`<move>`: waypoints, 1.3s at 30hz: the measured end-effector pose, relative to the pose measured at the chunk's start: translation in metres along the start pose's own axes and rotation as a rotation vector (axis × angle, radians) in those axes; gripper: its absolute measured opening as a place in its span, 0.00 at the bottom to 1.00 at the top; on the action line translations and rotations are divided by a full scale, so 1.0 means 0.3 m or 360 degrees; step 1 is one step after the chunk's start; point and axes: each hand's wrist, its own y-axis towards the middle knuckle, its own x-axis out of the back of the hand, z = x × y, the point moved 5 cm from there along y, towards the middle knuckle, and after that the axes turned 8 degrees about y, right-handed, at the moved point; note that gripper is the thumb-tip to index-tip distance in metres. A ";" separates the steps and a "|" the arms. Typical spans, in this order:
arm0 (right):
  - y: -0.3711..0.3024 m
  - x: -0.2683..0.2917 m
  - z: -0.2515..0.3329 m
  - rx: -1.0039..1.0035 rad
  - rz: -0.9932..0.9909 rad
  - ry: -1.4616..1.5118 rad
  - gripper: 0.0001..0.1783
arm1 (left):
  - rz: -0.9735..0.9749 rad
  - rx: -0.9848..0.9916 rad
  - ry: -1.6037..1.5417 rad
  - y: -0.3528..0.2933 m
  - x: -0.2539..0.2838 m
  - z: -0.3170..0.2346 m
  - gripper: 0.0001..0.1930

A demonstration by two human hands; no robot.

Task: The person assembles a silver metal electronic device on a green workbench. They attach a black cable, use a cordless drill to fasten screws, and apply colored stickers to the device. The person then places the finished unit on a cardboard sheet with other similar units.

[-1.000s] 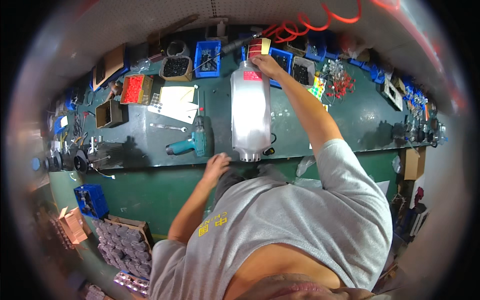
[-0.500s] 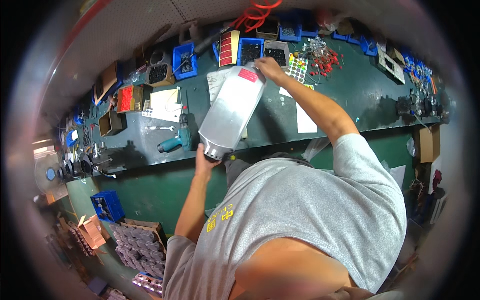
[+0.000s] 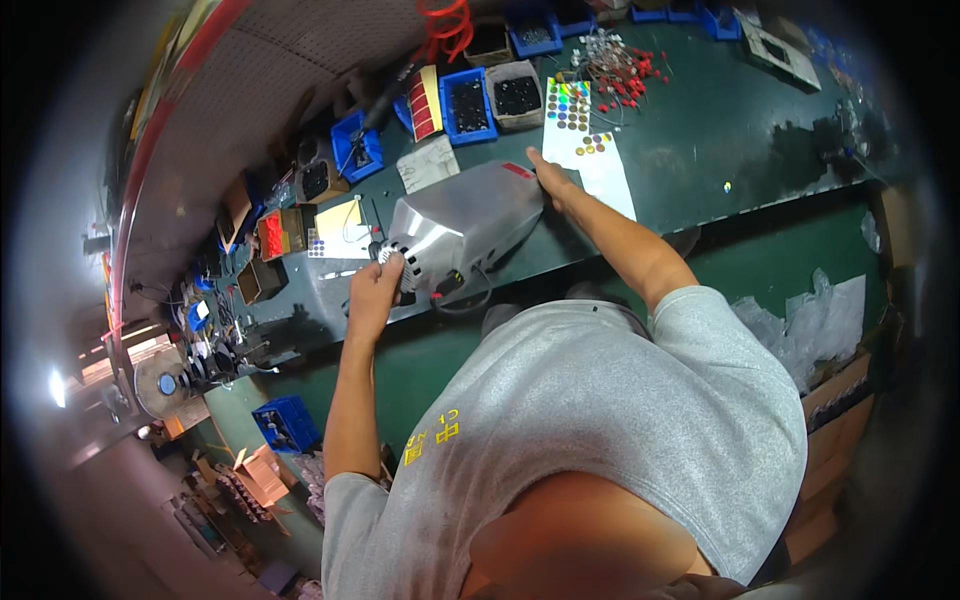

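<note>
A silver-grey metal housing (image 3: 470, 215) lies tilted between my hands, low over the front of the bench. Its slotted end is at my left, and a red label shows near its right end. Around the slotted end my left hand (image 3: 374, 292) is closed, thumb on top, with most fingers hidden. My right hand (image 3: 552, 182) grips the labelled end from the side, its fingers partly out of sight behind the edge. A dark cable (image 3: 478, 298) and a black fitting with a red spot hang at the housing's near side.
Along the back stand blue bins (image 3: 467, 105) and a carton of black parts (image 3: 516, 95). Red-tipped wires (image 3: 620, 75) lie in a heap beside round stickers (image 3: 568, 105) and white paper (image 3: 605, 185). At left are a box of red parts (image 3: 272, 235) and a fan (image 3: 160, 382).
The housing has turned from steep to more level, showing its slotted end and cable. My left hand rose and moved left; my right hand came lower. The drill is now mostly hidden. The view has shifted.
</note>
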 end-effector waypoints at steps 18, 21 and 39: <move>-0.714 0.022 0.045 0.0609 -0.0085 0.0960 0.21 | -0.0676 -0.1488 0.0611 0.188 -0.122 -0.725 0.15; -0.778 -0.036 0.083 0.0367 0.0080 0.1134 0.27 | -0.0685 -0.1347 0.0716 0.244 -0.165 -0.789 0.19; -0.778 0.113 0.058 0.0615 0.0258 0.1738 0.09 | -0.0385 -0.2008 0.0698 0.254 -0.289 -0.895 0.12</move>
